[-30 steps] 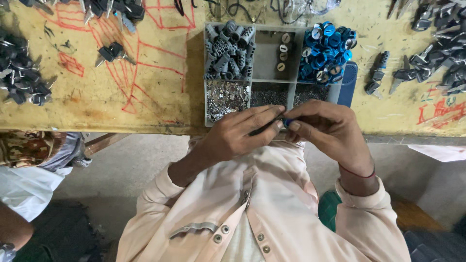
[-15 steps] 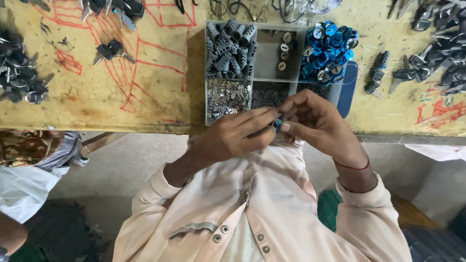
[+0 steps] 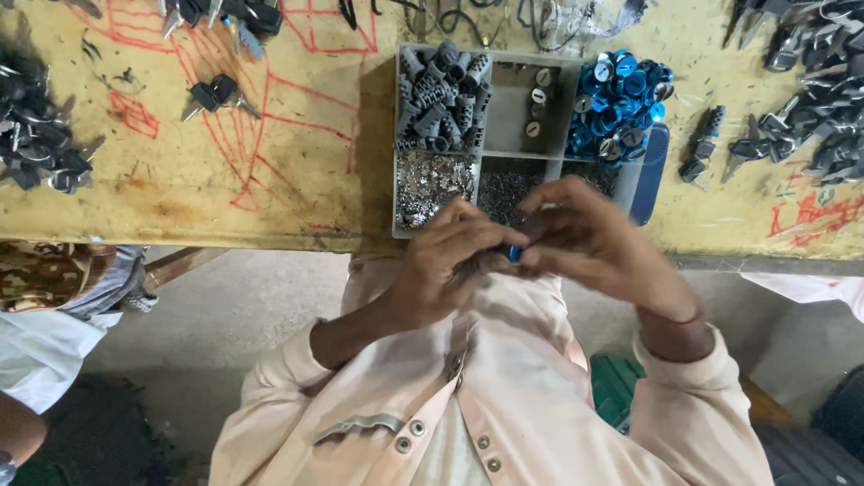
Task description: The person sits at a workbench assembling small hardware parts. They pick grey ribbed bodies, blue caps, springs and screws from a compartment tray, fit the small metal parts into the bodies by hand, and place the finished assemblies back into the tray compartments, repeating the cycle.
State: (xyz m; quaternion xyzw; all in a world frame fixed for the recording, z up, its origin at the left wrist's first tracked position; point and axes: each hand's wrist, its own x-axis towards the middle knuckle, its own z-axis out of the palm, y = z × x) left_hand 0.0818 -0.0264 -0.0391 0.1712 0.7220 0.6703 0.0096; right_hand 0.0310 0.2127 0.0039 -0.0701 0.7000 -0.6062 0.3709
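1. Both hands have drawn closer to the chest and shifted slightly toward 9 o'clock since a moment ago, staying pressed together over the small part.
2. A yellow workbench marked with red lines fills the 12 o'clock half of the view, and the person's pale shirt fills 6 o'clock.
3. On the bench at 12 o'clock sits a grey compartment tray: grey ribbed sleeves at its 10 o'clock corner, blue caps at 2 o'clock, shiny metal bits at 8 o'clock.
4. Piles of black key parts lie at 3 o'clock of the tray, more far off at 9 o'clock.
5. The left hand comes up from 7 o'clock with the forearm bent inward, fingers curled narrow and closed around a small piece.
6. The right hand comes in from 4 o'clock, wrist cocked, fingers narrowed and blurred, tips meeting the left.
7. The small blue part sits pinched between both hands, just at 6 o'clock of the tray's edge, mostly hidden.
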